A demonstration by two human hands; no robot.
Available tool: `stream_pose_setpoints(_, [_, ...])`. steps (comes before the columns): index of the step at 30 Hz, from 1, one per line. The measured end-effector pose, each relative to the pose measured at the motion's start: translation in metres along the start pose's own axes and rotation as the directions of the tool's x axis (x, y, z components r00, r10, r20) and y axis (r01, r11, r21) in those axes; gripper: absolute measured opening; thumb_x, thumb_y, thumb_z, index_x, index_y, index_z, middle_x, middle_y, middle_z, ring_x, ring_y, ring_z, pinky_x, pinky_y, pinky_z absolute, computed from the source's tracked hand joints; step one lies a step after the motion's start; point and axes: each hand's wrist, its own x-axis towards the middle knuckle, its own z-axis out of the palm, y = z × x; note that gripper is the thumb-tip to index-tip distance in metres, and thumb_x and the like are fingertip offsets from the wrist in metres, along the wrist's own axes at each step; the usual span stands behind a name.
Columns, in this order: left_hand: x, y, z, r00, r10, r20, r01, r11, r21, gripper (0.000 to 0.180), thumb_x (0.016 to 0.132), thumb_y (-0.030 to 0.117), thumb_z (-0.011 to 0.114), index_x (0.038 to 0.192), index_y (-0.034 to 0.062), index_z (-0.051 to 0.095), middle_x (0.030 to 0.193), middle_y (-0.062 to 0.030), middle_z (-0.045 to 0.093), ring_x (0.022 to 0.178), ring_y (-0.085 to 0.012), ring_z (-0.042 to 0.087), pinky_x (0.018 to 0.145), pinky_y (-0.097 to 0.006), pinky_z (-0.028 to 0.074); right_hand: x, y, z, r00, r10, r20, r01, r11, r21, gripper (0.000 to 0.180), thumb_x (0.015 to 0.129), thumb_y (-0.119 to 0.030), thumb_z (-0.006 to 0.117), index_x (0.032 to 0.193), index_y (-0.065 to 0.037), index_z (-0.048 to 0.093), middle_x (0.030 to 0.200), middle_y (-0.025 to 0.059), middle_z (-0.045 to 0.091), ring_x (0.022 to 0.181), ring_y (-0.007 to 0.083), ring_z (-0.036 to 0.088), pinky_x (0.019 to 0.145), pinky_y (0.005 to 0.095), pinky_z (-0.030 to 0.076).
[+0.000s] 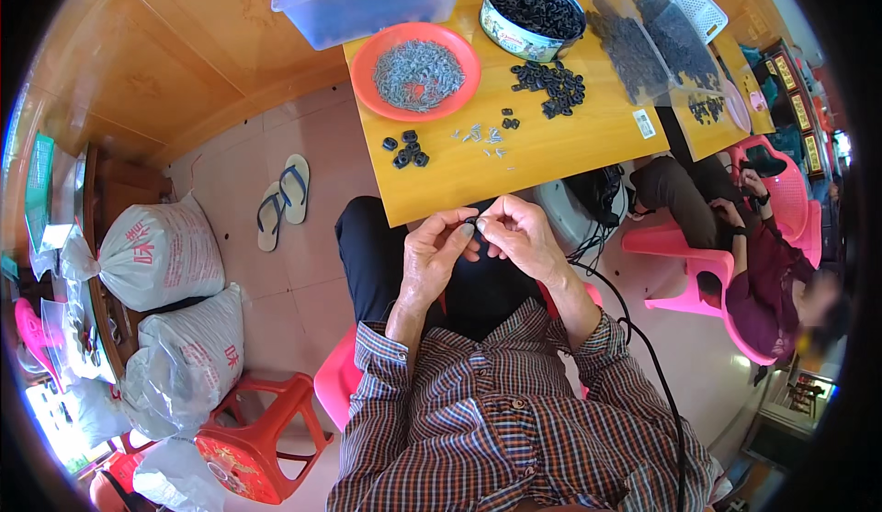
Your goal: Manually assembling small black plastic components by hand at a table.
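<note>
My left hand point(435, 247) and my right hand point(524, 238) meet over my lap, just off the table's near edge. Between their pinched fingertips is a small black plastic part point(472, 222), largely covered by the thumbs. On the yellow table point(570, 152) ahead of them, a few black ring-like parts point(405, 149) lie at the left. Small silver metal pins point(480, 135) are scattered in the middle. A pile of black pieces point(554, 88) lies farther to the right. An orange plate point(362, 69) holds many more silver pins.
A round tin point(516, 45) full of black parts stands at the back, beside a translucent bin point(367, 18). Clear trays point(634, 48) of dark pieces are at the right. A black cable point(654, 365) runs past my right arm. Another person point(767, 269) sits at the right.
</note>
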Motion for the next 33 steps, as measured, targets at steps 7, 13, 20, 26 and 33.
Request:
stream_pose_setpoints(7, [0.021,0.013,-0.005,0.985,0.057,-0.161,-0.016,0.969,0.245,0.018,0.088,0.001,0.059,0.106,-0.002,0.062,0.081,-0.0058,0.063,0.065,-0.0091,0.059,0.06,-0.022,0.051,0.031,-0.005,-0.008,0.999,-0.024,0.023,0.025,0.999,-0.041,0.011,0.088,-0.012,0.06,0.086,-0.002,0.058,0.071,0.002,0.059,0.058,0.0078,0.057,0.051,0.0212,0.047])
stream_pose_setpoints(13, [0.04,0.024,-0.022,0.862,0.495,-0.106,-0.183,0.501,0.846,0.015,0.08,-0.003,0.062,0.094,-0.0021,0.065,0.086,-0.0132,0.063,0.072,-0.0224,0.064,0.064,-0.028,0.051,0.077,0.017,-0.06,0.843,-0.464,-0.273,0.279,0.811,-0.515,0.004,0.086,-0.002,0.06,0.089,0.0,0.06,0.075,0.0046,0.059,0.063,0.0105,0.057,0.057,0.0248,0.047])
stream_pose_setpoints(20, [0.051,0.026,-0.025,0.877,0.47,-0.103,-0.143,0.458,0.877,0.014,0.08,-0.002,0.062,0.093,-0.001,0.067,0.087,-0.013,0.063,0.075,-0.0243,0.065,0.066,-0.031,0.052,0.108,0.017,-0.073,0.752,-0.614,-0.239,0.23,0.585,-0.778,0.012,0.081,-0.002,0.066,0.092,-0.007,0.064,0.078,0.0102,0.056,0.067,0.0243,0.058,0.058,0.0327,0.045])
stream_pose_setpoints(26, [0.058,0.025,-0.024,0.874,0.478,-0.089,-0.129,0.405,0.905,0.017,0.079,-0.001,0.065,0.095,-0.0004,0.068,0.083,-0.0117,0.063,0.071,-0.022,0.064,0.064,-0.029,0.051,0.113,0.021,-0.078,0.764,-0.61,-0.209,0.213,0.545,-0.811,0.015,0.079,-0.004,0.068,0.092,-0.008,0.064,0.077,0.009,0.055,0.066,0.0258,0.057,0.059,0.0344,0.045])
stream_pose_setpoints(33, [0.051,0.019,-0.03,0.81,0.553,-0.195,-0.116,0.477,0.871,0.018,0.08,-0.001,0.065,0.098,0.0001,0.067,0.081,-0.0097,0.062,0.067,-0.0153,0.06,0.061,-0.026,0.049,0.113,0.025,-0.085,0.82,-0.522,-0.235,0.2,0.645,-0.738,0.012,0.079,-0.002,0.069,0.087,-0.002,0.061,0.08,0.0087,0.057,0.067,0.0186,0.059,0.06,0.03,0.047])
